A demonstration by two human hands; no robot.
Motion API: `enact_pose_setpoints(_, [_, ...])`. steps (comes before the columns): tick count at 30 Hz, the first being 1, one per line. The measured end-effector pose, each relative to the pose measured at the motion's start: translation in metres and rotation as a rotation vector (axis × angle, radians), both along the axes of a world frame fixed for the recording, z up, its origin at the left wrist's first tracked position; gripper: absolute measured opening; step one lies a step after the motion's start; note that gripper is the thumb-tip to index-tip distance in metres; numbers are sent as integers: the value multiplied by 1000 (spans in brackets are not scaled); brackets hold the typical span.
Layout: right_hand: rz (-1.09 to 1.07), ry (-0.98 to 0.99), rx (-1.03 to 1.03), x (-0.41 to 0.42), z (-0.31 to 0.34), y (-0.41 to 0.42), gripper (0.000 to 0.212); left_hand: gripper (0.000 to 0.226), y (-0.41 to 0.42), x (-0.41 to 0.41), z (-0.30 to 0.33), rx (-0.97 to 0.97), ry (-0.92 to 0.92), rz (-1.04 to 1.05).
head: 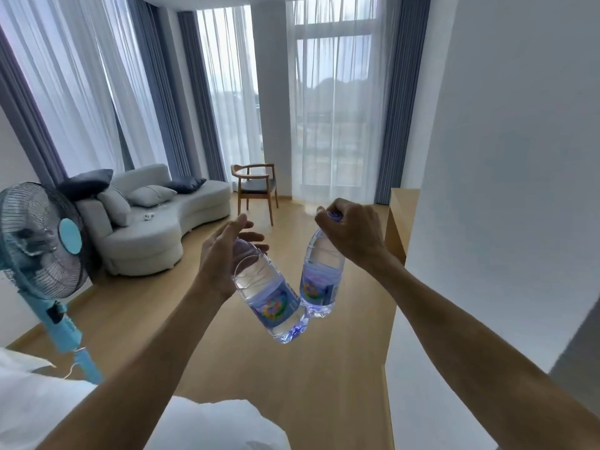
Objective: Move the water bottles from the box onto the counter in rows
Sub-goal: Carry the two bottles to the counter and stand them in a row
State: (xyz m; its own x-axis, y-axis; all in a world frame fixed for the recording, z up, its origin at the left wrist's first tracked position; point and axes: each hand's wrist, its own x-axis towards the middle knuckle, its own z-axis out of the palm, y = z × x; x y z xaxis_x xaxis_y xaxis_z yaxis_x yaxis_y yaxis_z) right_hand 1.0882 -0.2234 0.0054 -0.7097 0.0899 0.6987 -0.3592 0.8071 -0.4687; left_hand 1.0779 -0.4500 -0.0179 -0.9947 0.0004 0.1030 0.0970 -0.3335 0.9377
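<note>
Bottles hung cap-up in mid-air, bases touching: left hand (pixel 224 254) loosely cradled the left bottle (pixel 271 293), tilted toward eleven o'clock; right hand (pixel 350 232) clamped the right bottle (pixel 321 277) by its neck.

Single head view, looking forward, slightly down across room; hands (pixel 227 254) close, sofa (pixel 156 228) far.

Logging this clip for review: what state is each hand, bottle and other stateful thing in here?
left hand: holds left bottle near its top
right hand: grips right bottle by the cap
left bottle: full, capped, tilted, in the air
right bottle: full, hanging, base touching left bottle
fan: tilted
chair: unoccupied
</note>
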Motion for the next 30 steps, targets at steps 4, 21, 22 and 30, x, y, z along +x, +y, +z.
enact_pose_setpoints(4, [-13,-8,1,-75,-3,18,31,27,17,-73,-10,0,9,16])
enact_pose_setpoints(21, [-168,-93,25,-407,-17,109,32,23,104,-448,-12,-25,-43,-136])
enact_pose_setpoints(22, [-178,-98,17,-423,-18,115,32,23,110,-467,-11,-30,-44,-148])
enact_pose_setpoints(30, [-226,-114,-17,-557,-37,182,33,23,180,-611,-29,-68,-59,-200])
